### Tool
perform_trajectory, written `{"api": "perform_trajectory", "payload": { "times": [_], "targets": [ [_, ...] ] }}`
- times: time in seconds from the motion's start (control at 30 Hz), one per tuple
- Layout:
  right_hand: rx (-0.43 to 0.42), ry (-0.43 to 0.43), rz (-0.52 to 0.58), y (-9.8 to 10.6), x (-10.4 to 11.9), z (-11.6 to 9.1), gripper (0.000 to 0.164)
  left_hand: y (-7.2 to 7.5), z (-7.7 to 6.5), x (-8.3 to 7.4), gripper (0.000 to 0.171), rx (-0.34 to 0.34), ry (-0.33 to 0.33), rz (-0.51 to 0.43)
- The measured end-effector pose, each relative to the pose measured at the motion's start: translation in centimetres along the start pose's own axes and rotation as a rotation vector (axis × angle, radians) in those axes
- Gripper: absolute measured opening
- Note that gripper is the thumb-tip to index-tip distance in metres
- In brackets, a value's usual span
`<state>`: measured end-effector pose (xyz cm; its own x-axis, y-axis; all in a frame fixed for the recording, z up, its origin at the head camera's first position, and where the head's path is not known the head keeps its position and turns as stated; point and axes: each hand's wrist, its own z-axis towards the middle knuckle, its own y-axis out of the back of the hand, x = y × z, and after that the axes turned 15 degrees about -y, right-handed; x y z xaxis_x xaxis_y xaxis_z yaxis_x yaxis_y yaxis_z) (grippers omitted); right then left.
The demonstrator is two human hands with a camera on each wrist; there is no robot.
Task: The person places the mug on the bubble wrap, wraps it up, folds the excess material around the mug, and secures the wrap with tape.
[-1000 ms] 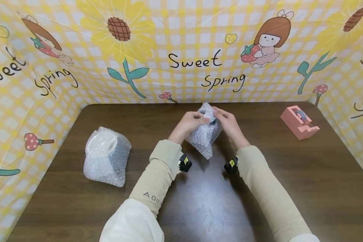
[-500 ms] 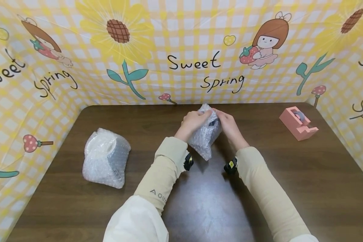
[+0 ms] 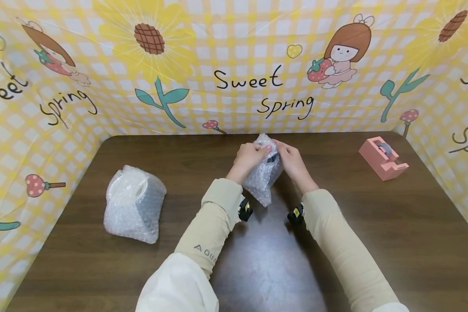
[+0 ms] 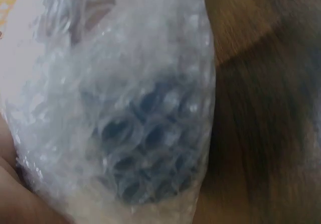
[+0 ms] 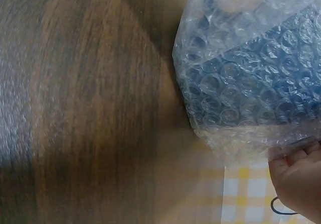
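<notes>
A small bubble-wrapped package (image 3: 262,180) rests near the table's back edge in the head view. Through the cloudy layers a dark object (image 4: 150,138) shows in the left wrist view; what it is cannot be made out. My left hand (image 3: 249,159) grips the package's upper left side, its thumb lying over the wrap near the top. From the right, my right hand (image 3: 294,163) pinches the upper edge with its fingertips. An overlapping flap of bubble wrap (image 5: 241,83) crosses the package in the right wrist view.
At the left stands a larger bubble-wrapped bundle (image 3: 134,208). A pink tape dispenser (image 3: 382,159) with a roll in it sits at the back right. Yellow checked cloth (image 3: 253,117) rises behind the table (image 3: 335,147) and along both sides.
The left hand has slid a little right and its thumb has moved up over the wrap. The right hand stays at the upper right edge with little movement.
</notes>
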<state>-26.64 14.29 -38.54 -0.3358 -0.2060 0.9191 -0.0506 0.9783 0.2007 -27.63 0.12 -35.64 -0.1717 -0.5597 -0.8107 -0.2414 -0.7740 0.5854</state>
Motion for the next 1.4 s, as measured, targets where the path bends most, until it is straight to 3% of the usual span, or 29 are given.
{"api": "perform_trajectory", "payload": {
  "times": [0.17,0.3,0.47,0.67,0.83,1.0,1.2,1.4],
  "targets": [
    [0.000,-0.007,-0.005,-0.1,0.0,0.1,0.044,0.4,0.0,0.5,0.045,0.044,-0.055,-0.045],
    [-0.004,-0.013,-0.018,-0.1,0.0,0.1,0.044,1.3,0.0,1.3,0.052,0.135,-0.089,-0.029],
    [-0.006,-0.012,-0.015,-0.1,0.0,0.1,0.044,2.2,0.0,2.3,0.035,0.239,-0.199,-0.040],
    [-0.012,0.001,-0.038,-0.1,0.0,0.1,0.043,2.2,-0.1,2.4,0.032,0.253,-0.301,-0.021],
    [-0.010,-0.003,-0.038,-0.1,0.0,0.0,0.044,2.0,-0.2,2.2,0.029,0.218,-0.283,-0.009],
    [-0.025,-0.004,-0.052,-0.1,-0.1,0.1,0.044,1.8,-0.5,3.1,0.033,0.200,-0.287,-0.088],
    [-0.025,-0.002,-0.074,-0.1,-0.1,0.2,0.044,2.5,-1.1,4.1,0.044,0.300,-0.176,-0.212],
    [-0.024,-0.022,-0.095,-0.1,0.2,0.2,0.044,3.1,-1.2,4.3,0.052,0.362,-0.146,-0.253]
  ]
}}
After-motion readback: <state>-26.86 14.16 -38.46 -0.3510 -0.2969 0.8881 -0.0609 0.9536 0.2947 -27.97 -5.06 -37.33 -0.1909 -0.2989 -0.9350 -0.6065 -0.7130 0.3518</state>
